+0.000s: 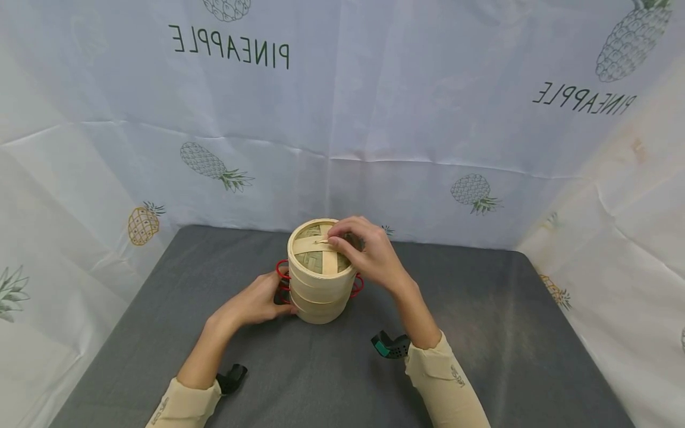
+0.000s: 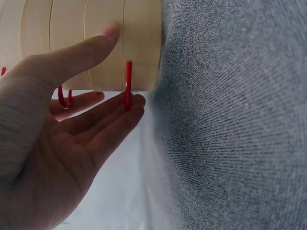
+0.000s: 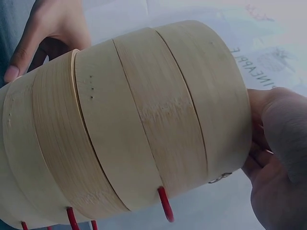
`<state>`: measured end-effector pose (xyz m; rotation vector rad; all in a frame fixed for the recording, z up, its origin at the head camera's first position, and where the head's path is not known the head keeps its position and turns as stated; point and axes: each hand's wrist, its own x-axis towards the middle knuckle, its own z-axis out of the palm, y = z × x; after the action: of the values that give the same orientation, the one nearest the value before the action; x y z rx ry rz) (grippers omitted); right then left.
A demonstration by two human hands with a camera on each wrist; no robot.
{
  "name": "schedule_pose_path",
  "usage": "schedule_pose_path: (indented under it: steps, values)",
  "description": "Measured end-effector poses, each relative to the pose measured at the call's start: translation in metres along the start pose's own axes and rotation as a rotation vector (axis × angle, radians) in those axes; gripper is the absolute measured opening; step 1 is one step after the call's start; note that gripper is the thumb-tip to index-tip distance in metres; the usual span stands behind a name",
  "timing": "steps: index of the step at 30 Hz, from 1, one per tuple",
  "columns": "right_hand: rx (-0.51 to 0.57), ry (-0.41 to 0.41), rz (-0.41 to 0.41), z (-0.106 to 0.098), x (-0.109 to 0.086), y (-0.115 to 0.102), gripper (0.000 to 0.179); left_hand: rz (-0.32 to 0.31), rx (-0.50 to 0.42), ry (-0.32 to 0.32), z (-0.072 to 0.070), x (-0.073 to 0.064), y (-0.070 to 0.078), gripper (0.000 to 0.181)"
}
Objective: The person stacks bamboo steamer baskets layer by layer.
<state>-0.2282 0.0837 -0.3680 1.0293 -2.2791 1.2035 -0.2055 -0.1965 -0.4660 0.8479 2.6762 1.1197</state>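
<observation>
A round bamboo steamer of stacked tiers, with red loops at its sides, stands upright on the dark table. Its woven lid has crossed pale strips on top. My right hand is over the lid, thumb and forefinger pinching at the small loop in the middle. At the steamer's lower left is my left hand. In the left wrist view its thumb rests on the lower tiers, while fairly straight fingers reach behind, beside a red loop.
Dark grey cloth covers the table around the steamer. Behind it hangs a pale curtain printed with pineapples, close to the table's back edge. A black strap device sits at the right wrist, another at the left.
</observation>
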Motion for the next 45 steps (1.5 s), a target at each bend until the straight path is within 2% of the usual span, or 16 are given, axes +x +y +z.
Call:
schedule_pose_path:
  steps: [11,26,31,41,45]
  values:
    - [-0.034,0.039,-0.026,-0.013,-0.008,0.001,0.011,-0.008,0.044,0.025,0.000,0.001,0.000,0.067]
    - [-0.111,0.105,-0.024,-0.040,-0.037,0.014,0.017,0.001,0.005,0.007,0.000,0.001,-0.006,0.061]
    - [-0.148,0.094,-0.011,-0.048,-0.046,0.016,0.017,0.013,0.002,0.002,0.000,0.000,-0.008,0.063]
    - [-0.196,0.087,-0.009,-0.059,-0.060,0.022,0.023,-0.032,-0.018,0.015,-0.006,-0.006,-0.012,0.066]
    - [-0.213,0.090,-0.010,-0.064,-0.067,0.027,0.021,-0.024,-0.020,0.025,-0.008,-0.008,-0.015,0.066]
